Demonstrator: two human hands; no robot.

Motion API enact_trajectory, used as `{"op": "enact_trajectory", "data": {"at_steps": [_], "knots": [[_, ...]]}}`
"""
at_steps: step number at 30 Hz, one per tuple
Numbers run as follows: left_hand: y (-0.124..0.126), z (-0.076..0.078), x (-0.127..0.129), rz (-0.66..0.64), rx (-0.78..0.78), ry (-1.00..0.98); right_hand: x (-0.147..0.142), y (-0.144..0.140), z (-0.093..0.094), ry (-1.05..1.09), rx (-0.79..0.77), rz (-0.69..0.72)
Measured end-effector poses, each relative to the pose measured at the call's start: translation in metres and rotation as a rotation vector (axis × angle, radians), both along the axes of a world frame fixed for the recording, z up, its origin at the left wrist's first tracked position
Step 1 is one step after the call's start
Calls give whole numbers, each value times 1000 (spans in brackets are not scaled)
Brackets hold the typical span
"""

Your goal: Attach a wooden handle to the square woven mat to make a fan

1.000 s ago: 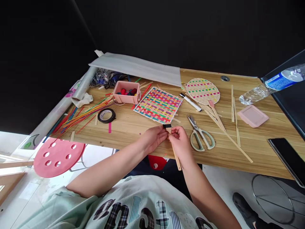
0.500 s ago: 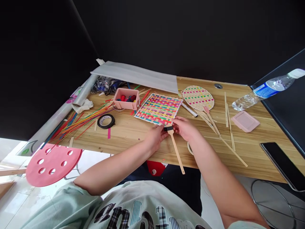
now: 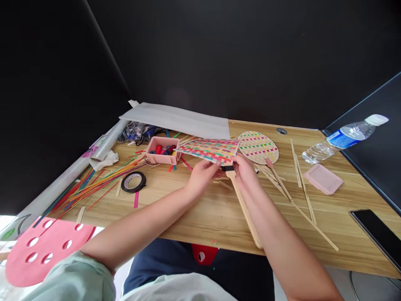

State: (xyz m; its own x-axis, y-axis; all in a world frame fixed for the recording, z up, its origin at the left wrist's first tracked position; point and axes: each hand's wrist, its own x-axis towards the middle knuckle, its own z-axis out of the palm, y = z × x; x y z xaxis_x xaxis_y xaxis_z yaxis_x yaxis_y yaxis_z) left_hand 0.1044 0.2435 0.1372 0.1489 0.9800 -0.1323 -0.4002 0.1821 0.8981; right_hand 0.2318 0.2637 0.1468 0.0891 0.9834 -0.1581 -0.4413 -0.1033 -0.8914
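Both my hands hold a square woven fan [image 3: 209, 149] of many-coloured strips with a pale border. It is raised off the table and tilted, so its face looks foreshortened. My left hand [image 3: 203, 173] pinches its near edge, left of the handle joint. On the other side of the joint, my right hand [image 3: 244, 167] grips the near corner. Black tape [image 3: 227, 168] wraps the top of the wooden handle [image 3: 246, 209], which points down toward me, partly beside my right forearm. Some fingers of both hands are hidden under the fan.
A round woven fan [image 3: 258, 147] lies behind my right hand. Left are a pink basket [image 3: 161, 158] of thread spools, a black tape roll [image 3: 133, 182] and coloured strips [image 3: 103, 180]. Rightward are thin wooden strips [image 3: 302, 179], a pink lid [image 3: 324, 179], a water bottle [image 3: 344, 137] and a phone [image 3: 377, 232].
The square fan has been lifted from the table and tilted, its handle rising with it. Both hands have stayed on its near edge. My view has shifted upward.
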Motion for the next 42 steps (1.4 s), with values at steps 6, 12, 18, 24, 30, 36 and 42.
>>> {"op": "enact_trajectory", "data": {"at_steps": [6, 12, 18, 24, 30, 36, 42], "knots": [[-32, 5, -4, -53, 237, -24, -8, -40, 17, 28, 141, -134], [-6, -19, -20, -75, 303, -85, -10, -27, -5, 72, 133, -4], [14, -37, -23, -143, 82, -206, -8, -9, -27, 144, 13, -49], [11, -32, -21, -333, -51, -214, -5, -11, -19, 138, 94, -60], [7, -27, -22, -370, 34, -302, -3, -21, -7, 110, 131, 103], [6, -28, -25, -288, 115, -148, -5, -24, -4, 110, 185, 122], [1, -23, -28, -267, 218, -16, -6, -27, -1, 54, 181, 78]]}}
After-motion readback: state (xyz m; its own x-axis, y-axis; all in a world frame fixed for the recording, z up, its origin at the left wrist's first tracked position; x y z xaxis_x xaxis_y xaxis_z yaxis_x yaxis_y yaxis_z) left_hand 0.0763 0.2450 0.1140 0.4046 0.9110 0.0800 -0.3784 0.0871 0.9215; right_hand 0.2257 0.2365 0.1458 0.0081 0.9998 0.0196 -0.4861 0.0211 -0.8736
